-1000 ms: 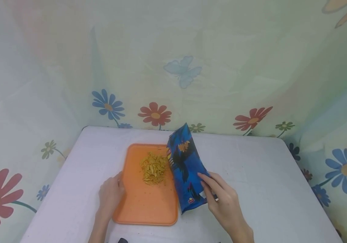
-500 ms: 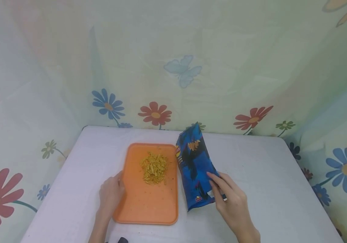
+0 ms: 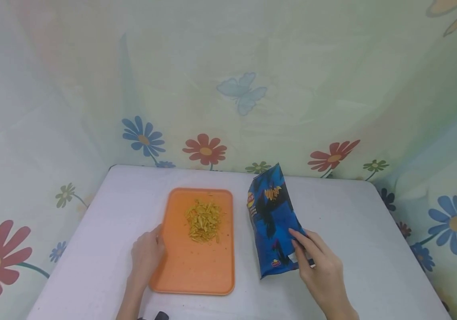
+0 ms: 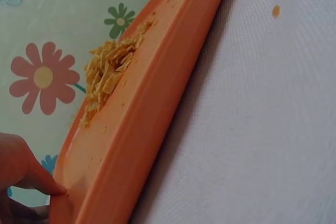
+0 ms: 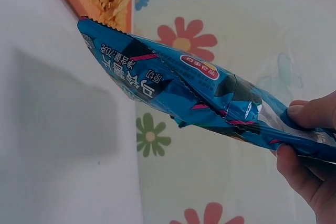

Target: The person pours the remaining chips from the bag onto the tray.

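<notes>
A blue chip bag with dark print hangs above the table to the right of an orange tray. My right hand pinches the bag near its lower right edge; the right wrist view shows thumb and fingers on either side of the bag. On the tray lies a heap of yellow broken potato chips, with small crumbs around it. My left hand grips the tray's left rim, and in the left wrist view the fingers meet the rim.
The white table reaches a flowered curtain at the back and sides. A small black object shows at the front edge of the view. One crumb lies on the cloth beside the tray.
My right hand has carried the chip bag rightward, from overlapping the tray's right edge to apart from it. The left hand and tray have stayed in place.
</notes>
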`<state>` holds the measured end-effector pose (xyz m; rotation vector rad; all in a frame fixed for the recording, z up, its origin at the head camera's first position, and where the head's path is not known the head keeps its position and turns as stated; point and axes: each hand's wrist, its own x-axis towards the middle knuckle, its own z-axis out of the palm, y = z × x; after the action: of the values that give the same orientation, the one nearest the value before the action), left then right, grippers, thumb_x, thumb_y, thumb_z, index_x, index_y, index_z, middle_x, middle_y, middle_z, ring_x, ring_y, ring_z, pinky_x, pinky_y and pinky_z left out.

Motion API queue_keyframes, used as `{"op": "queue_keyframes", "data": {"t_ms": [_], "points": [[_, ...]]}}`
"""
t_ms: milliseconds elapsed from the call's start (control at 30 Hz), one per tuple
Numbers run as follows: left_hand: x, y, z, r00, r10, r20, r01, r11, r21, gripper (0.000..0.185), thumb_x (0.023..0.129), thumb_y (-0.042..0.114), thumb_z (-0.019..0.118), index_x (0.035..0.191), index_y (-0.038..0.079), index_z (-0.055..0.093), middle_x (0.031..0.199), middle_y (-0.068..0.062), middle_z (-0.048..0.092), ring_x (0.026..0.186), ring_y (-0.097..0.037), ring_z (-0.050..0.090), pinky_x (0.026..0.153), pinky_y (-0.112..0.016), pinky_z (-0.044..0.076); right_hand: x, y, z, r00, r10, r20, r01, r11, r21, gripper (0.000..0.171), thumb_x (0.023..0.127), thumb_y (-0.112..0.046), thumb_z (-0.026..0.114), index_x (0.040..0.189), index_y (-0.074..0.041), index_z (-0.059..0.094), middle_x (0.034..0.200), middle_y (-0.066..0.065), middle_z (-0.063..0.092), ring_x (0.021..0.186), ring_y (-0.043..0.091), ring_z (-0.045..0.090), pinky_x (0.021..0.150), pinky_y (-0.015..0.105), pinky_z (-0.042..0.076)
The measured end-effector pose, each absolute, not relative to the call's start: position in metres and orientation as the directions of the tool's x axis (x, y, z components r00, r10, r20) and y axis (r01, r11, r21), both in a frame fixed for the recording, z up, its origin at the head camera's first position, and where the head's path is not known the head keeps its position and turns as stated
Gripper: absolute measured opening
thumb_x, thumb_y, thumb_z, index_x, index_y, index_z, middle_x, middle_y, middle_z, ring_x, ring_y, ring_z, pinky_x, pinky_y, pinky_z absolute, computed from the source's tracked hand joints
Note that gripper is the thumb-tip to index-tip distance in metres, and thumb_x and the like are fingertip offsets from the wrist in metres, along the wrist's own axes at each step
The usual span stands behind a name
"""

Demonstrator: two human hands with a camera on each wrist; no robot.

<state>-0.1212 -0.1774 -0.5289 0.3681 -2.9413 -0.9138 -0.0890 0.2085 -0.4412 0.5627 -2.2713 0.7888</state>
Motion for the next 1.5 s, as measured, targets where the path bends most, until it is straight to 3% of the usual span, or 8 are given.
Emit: {"op": "queue_keyframes", "data": {"t_ms": [100, 200, 433, 1067, 1367, 1500], "points": [[-0.121, -0.178, -0.529, -0.972, -0.235, -0.027, -0.209, 0.799, 0.563, 0.043, 0.098, 0.001, 0.053, 0.14, -0.007, 0.057, 0.058, -0.002, 0.046, 0.045, -0.011, 0.035, 0.043, -0.022, 0.029, -0.087, 0.212, -0.442, -0.682, -0.166, 0.712, -0.563, 0.74, -0.367, 0.049, 0.068, 0.021, 0.08, 0.113, 0.002, 0.075, 0.104, 0.013, 0.07, 0.08, 0.027, 0.071, 0.073, 0.004, 0.049], [-0.121, -0.177, -0.528, -0.972, -0.234, -0.029, -0.209, 0.8, 0.563, 0.044, 0.098, 0.001, 0.053, 0.14, -0.007, 0.057, 0.057, -0.002, 0.046, 0.045, -0.011, 0.036, 0.043, -0.022, 0.03, -0.086, 0.215, -0.443, -0.677, -0.161, 0.718, -0.547, 0.762, -0.345, 0.054, 0.064, 0.023, 0.082, 0.113, 0.001, 0.076, 0.104, 0.012, 0.071, 0.078, 0.025, 0.071, 0.071, 0.005, 0.05], [-0.122, -0.178, -0.528, -0.97, -0.235, -0.063, -0.229, 0.793, 0.565, 0.043, 0.099, 0.003, 0.051, 0.141, -0.007, 0.056, 0.061, -0.004, 0.053, 0.047, -0.013, 0.042, 0.046, -0.025, 0.034, -0.084, 0.225, -0.442, -0.697, -0.133, 0.704, -0.493, 0.803, -0.336, 0.053, 0.065, 0.023, 0.083, 0.112, 0.001, 0.077, 0.103, 0.013, 0.071, 0.08, 0.025, 0.072, 0.075, 0.002, 0.047], [-0.12, -0.178, -0.527, -0.971, -0.233, -0.043, -0.216, 0.794, 0.568, 0.043, 0.099, 0.003, 0.052, 0.141, -0.007, 0.056, 0.059, -0.003, 0.049, 0.045, -0.012, 0.039, 0.044, -0.023, 0.031, -0.081, 0.261, -0.444, -0.779, -0.051, 0.625, -0.337, 0.874, -0.349, 0.046, 0.07, 0.022, 0.08, 0.112, 0.002, 0.075, 0.101, 0.016, 0.069, 0.081, 0.033, 0.07, 0.081, -0.007, 0.033], [-0.12, -0.178, -0.526, -0.973, -0.225, -0.046, -0.21, 0.784, 0.584, 0.044, 0.099, 0.002, 0.051, 0.142, -0.007, 0.056, 0.057, -0.002, 0.047, 0.044, -0.011, 0.039, 0.042, -0.021, 0.031, -0.082, 0.279, -0.443, -0.744, -0.098, 0.661, -0.354, 0.897, -0.266, 0.046, 0.067, 0.021, 0.081, 0.109, 0.004, 0.075, 0.099, 0.018, 0.069, 0.077, 0.035, 0.071, 0.073, -0.005, 0.039], [-0.12, -0.179, -0.528, -0.971, -0.233, -0.052, -0.218, 0.778, 0.589, 0.044, 0.099, 0.003, 0.051, 0.142, -0.006, 0.056, 0.058, -0.003, 0.048, 0.044, -0.011, 0.04, 0.042, -0.021, 0.032, -0.085, 0.284, -0.441, -0.729, -0.132, 0.672, -0.372, 0.9, -0.228, 0.045, 0.065, 0.02, 0.081, 0.108, 0.004, 0.076, 0.099, 0.019, 0.07, 0.076, 0.035, 0.072, 0.066, 0.002, 0.045]]}}
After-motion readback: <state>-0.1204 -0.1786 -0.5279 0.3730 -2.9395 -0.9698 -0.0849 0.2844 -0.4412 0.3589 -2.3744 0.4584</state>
